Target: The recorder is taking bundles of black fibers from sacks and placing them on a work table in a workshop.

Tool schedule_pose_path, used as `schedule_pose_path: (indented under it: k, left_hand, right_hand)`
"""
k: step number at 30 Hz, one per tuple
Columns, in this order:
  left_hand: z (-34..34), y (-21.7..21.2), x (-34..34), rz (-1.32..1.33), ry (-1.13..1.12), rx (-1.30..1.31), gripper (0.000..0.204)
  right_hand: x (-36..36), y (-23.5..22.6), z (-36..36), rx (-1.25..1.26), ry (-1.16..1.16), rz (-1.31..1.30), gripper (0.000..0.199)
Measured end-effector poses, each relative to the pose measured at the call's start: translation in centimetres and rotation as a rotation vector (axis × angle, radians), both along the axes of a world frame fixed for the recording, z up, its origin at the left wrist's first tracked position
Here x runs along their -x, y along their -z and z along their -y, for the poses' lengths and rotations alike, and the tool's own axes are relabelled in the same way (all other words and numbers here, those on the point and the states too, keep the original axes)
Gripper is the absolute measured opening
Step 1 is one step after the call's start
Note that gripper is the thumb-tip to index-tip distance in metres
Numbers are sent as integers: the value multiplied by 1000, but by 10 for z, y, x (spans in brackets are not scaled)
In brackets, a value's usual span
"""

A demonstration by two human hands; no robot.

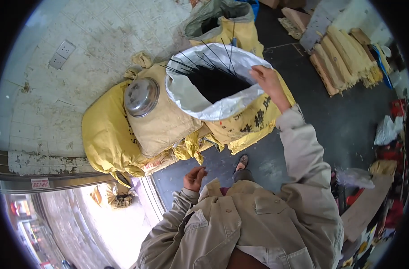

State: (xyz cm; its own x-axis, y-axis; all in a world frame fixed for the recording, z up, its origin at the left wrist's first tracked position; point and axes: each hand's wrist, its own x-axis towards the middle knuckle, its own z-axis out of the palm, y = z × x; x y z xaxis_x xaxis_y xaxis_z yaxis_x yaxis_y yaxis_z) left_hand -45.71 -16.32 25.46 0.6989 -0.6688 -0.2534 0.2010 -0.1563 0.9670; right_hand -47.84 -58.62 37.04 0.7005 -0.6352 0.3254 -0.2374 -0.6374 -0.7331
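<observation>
A yellow woven sack (251, 121) with dark printing stands open in front of me, its white plastic liner (200, 107) folded over the rim. Inside is a mass of black material (215, 85), with thin black rods or bristles (191, 67) sticking up over the far edge. My right hand (268, 83) is closed on the liner's right rim, fingertips at its edge. Lower down, close to my jacket, hangs my left hand (194, 179), fingers curled in, nothing visible in them. A round shiny metal bowl or lid (141, 97) rests on the tan sack (166, 130) left of the open one.
A full yellow sack (103, 127) leans by the tiled wall at left. Behind stands another open yellow sack (242, 33). Bundles of pale boards or bristle-like material (341, 56) lie at far right. Assorted clutter (370, 193) lines the right side; a bright doorway (119, 219) opens lower left.
</observation>
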Motion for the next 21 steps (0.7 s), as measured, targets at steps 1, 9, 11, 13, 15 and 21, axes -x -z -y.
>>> schedule_pose_path:
  k: [1, 9, 11, 13, 15, 21]
  left_hand:
    - [4, -2, -1, -8, -36, -15, 17]
    - [39, 5, -1, -43, -143, -85, 18]
    - [38, 11, -16, -23, -150, -115, 18]
    - [39, 21, -37, -13, -114, -134, 18]
    - [39, 32, -60, 41, -93, -109, 17]
    - [84, 11, -127, 5, 32, 30, 18]
  right_hand:
    - [-31, 4, 8, 71, -30, -64, 30]
    - [-149, 69, 44, -317, -272, 421, 26]
    - [-139, 28, 16, -258, -233, 428, 25]
    - [-114, -29, -7, -194, -204, 514, 27]
    - [-89, -84, -28, -161, -219, 574, 28]
    - [-103, -65, -11, -155, -259, 101, 24]
